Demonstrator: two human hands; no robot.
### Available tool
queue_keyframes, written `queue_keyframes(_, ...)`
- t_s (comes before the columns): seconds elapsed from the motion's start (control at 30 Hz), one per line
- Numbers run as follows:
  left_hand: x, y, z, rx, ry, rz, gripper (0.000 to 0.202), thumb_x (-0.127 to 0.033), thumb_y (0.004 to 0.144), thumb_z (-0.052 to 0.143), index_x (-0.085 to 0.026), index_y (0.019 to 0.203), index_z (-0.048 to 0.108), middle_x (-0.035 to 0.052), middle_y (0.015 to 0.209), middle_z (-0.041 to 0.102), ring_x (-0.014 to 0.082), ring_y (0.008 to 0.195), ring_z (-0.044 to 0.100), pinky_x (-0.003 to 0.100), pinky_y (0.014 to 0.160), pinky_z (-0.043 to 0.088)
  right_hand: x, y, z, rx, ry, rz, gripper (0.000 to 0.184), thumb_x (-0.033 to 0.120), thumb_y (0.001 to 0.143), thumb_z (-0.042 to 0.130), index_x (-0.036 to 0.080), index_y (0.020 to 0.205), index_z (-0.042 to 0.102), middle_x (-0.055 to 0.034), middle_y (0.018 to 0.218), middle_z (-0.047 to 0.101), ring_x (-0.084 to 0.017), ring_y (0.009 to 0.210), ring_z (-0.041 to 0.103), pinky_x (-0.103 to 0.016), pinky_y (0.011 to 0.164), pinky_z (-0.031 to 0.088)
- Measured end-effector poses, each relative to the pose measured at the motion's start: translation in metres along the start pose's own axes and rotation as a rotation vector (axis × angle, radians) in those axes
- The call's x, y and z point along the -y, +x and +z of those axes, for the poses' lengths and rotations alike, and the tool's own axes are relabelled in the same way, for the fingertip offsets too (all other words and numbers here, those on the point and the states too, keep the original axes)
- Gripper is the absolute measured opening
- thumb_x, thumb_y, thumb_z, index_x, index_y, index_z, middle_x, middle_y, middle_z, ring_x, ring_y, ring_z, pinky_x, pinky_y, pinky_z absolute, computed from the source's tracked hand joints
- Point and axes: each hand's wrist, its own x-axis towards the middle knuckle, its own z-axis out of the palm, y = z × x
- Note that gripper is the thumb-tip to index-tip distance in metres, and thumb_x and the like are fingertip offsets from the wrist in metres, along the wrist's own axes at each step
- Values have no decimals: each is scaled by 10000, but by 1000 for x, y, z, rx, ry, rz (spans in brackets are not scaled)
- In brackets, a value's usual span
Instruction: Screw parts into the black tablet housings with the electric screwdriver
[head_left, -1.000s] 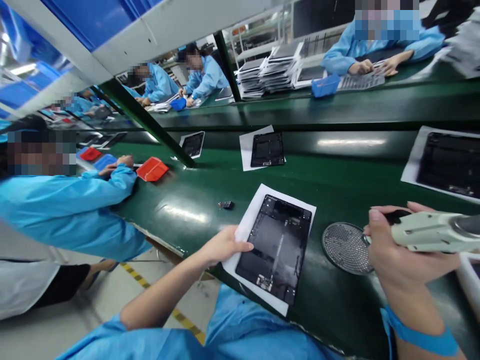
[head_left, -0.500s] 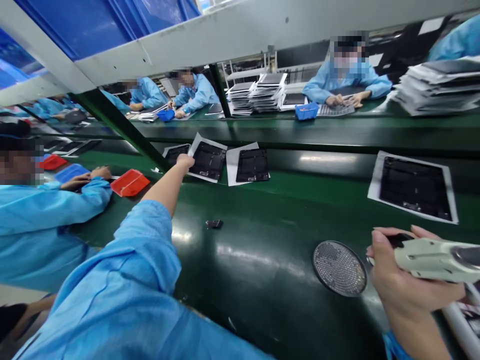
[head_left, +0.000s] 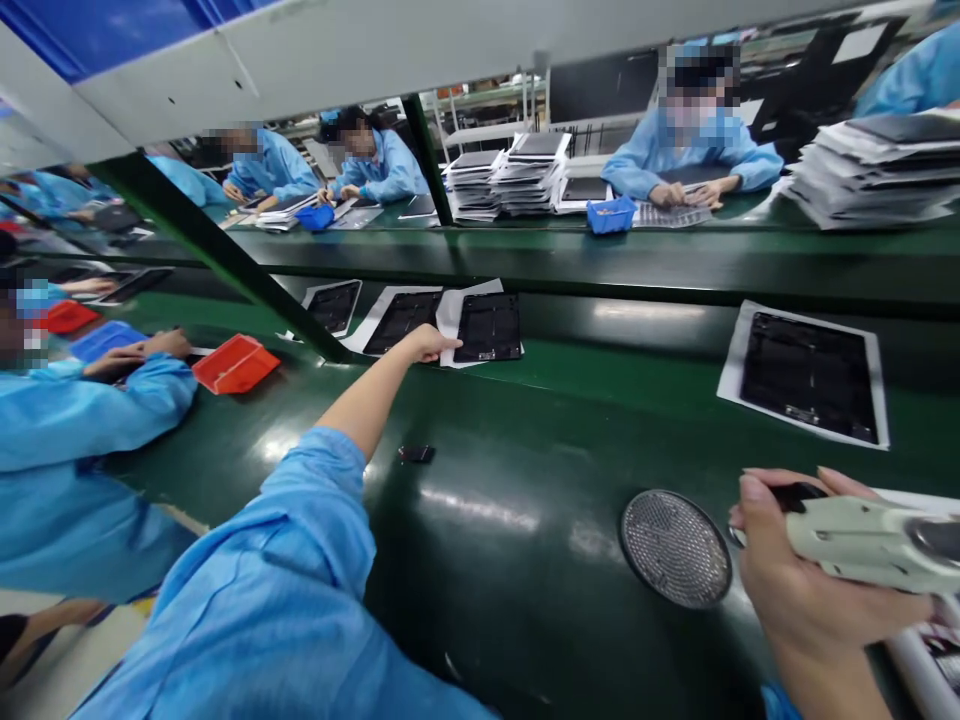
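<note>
My left hand (head_left: 433,343) reaches across the bench with fingers closed at the lower left edge of a white sheet (head_left: 451,312). A thin black panel (head_left: 489,328) lies on that sheet, showing small parts along its lower edge. My right hand (head_left: 795,580) is wrapped around a pale green hand-held tool (head_left: 862,540) with a black part near the fingers; its exact kind is not clear. Left of that hand lies a round perforated metal disc (head_left: 676,548). Another black panel (head_left: 810,375) rests on a white sheet beyond the right hand.
Two more black panels (head_left: 405,318) (head_left: 335,305) lie left of my left hand. A small dark object (head_left: 417,454) sits on the green bench (head_left: 540,520). A slanted green post (head_left: 225,260) and a grey beam (head_left: 375,70) stand close. Co-workers, a red tray (head_left: 235,364) and paper stacks (head_left: 529,175) surround the bench.
My left hand has moved right, from the middle panel to the sheet of the panel beside it. The middle panel sits slightly turned. My right hand still holds the tool; the view has shifted a little.
</note>
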Motion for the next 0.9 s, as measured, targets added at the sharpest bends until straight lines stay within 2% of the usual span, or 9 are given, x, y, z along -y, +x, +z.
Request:
queue_keyframes(0.13,-1,-20,19,-102,-216,11,261,-147,855,1035,-159,944,790,93,797,776,282,890,805,300,749,577,-4,1,5,5,90,-48,533,567,857,1018,246,1201,768,-79,885,858,-289,597,769,-549,676,753)
queue_keyframes(0.27,-14,-45,39,-128,-491,-14,281,-188,983,974,-152,1182,778,85,1117,844,223,982,814,318,846,661,-1,1,10,-25,150,-20,534,577,864,1020,191,1139,774,-70,840,839,-222,585,742,-401,614,680)
queue_keyframes(0.37,-29,-69,46,-50,-664,-45,185,-136,1037,909,-138,1148,761,45,1068,819,167,867,775,316,825,684,-1,3,10,0,140,1,542,585,872,1000,181,1157,779,-70,843,835,-208,597,737,-362,602,651)
queue_keyframes(0.5,-29,-128,42,85,-814,-9,270,32,904,927,-126,1025,745,61,937,820,141,783,760,259,798,663,-9,7,12,25,121,-8,529,594,869,965,213,1187,782,-47,842,845,-209,580,726,-382,623,688)
queue_keyframes(0.57,-11,-169,39,170,-831,6,290,52,840,939,-110,1022,780,95,948,851,163,789,784,269,794,680,-11,8,14,12,141,-12,502,559,862,960,214,1187,795,-49,855,856,-223,607,761,-400,678,722)
queue_keyframes(0.63,20,-213,38,291,-822,8,345,27,771,975,-87,1066,839,141,995,887,222,843,834,321,827,719,-11,7,16,2,141,-7,436,509,866,959,209,1144,808,-62,874,863,-231,639,792,-403,716,737)
queue_keyframes(0.77,98,-296,47,612,-729,6,579,-244,665,1148,-125,1170,890,169,1126,929,332,1019,896,428,962,753,-1,4,15,30,212,7,389,462,882,975,227,1115,772,-60,901,868,-203,609,762,-377,662,722)
queue_keyframes(0.83,129,-324,50,641,-618,66,617,-412,726,1129,-161,1237,890,172,1248,931,371,1136,895,473,1035,741,8,3,12,99,316,50,438,426,889,985,244,1209,748,-36,947,878,-159,544,697,-337,572,674)
queue_keyframes(0.9,149,-338,47,579,-378,226,559,-478,830,1050,-205,1290,888,150,1307,926,386,1205,884,491,1081,719,18,2,11,177,447,114,461,373,891,986,261,1261,735,-3,963,875,-119,490,638,-289,488,597)
